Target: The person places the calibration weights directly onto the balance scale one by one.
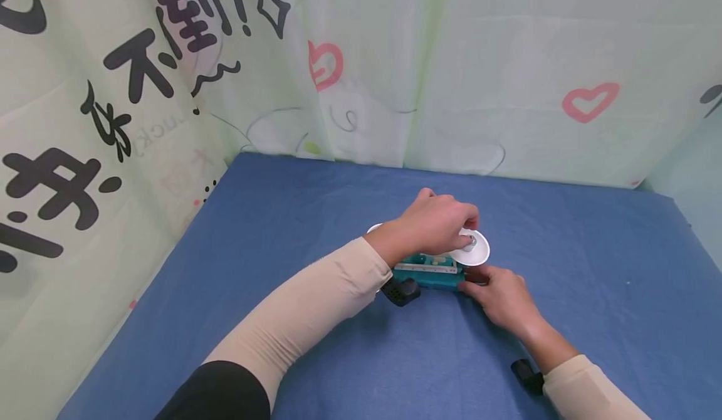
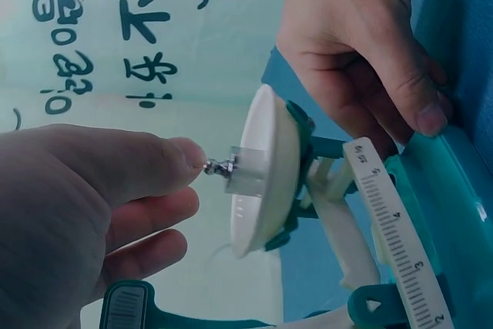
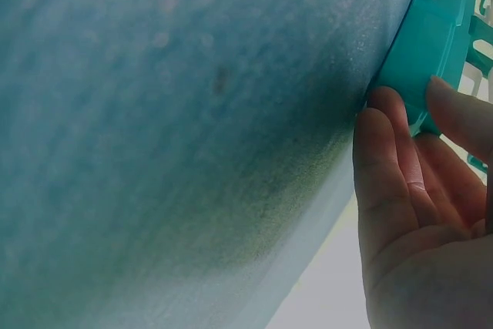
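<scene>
A teal balance scale (image 1: 431,280) stands on the blue cloth, with a ruled white beam (image 2: 397,236) along its front. Its right-hand white pan (image 2: 253,182) bears a small metal weight with a knob (image 2: 221,167); the weight's lower part looks pale and blurred. Reaching over the scale, my left hand (image 1: 437,224) holds that knob at the thumb tip, the index fingertip being hidden behind the thumb. My right hand (image 1: 502,296) grips the right end of the scale's base (image 3: 424,44), thumb on one side and fingers on the other. My left forearm hides most of the other pan (image 1: 373,227).
Blue cloth (image 1: 316,207) covers the table around the scale. A pale curtain (image 1: 496,63) with dark lettering and hearts hangs along the back and left. Black wrist devices (image 1: 402,291) sit under both forearms, the left one close to the scale's front.
</scene>
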Demonstrator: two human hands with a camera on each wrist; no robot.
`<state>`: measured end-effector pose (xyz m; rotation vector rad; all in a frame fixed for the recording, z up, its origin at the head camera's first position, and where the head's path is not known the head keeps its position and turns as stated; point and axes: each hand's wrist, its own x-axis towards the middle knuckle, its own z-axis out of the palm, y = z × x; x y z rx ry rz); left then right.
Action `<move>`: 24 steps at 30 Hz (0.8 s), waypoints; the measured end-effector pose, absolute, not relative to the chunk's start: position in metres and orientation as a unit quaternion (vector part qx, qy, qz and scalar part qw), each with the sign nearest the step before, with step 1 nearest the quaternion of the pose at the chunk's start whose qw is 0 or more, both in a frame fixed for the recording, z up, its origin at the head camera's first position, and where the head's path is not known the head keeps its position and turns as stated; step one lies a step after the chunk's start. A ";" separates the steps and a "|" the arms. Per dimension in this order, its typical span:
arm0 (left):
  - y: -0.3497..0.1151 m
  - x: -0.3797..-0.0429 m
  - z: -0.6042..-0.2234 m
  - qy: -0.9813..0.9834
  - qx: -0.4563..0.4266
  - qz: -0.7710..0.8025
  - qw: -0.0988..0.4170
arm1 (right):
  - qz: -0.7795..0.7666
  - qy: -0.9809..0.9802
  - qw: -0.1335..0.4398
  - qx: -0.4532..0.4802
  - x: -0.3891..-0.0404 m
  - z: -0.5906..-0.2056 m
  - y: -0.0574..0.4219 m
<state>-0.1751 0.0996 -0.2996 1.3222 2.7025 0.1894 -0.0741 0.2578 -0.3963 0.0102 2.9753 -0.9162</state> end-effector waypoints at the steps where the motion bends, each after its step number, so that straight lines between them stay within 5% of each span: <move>1: 0.099 -0.175 -0.300 0.894 0.438 0.065 0.063 | -0.294 0.956 0.015 0.004 -0.074 -0.396 0.258; 11: 0.074 -0.183 -0.299 0.892 0.429 0.125 0.075 | -0.288 0.957 0.020 0.011 -0.076 -0.397 0.256; 24: 0.009 -0.182 -0.301 0.903 0.357 0.221 0.090 | -0.233 0.966 0.114 0.006 -0.065 -0.366 0.277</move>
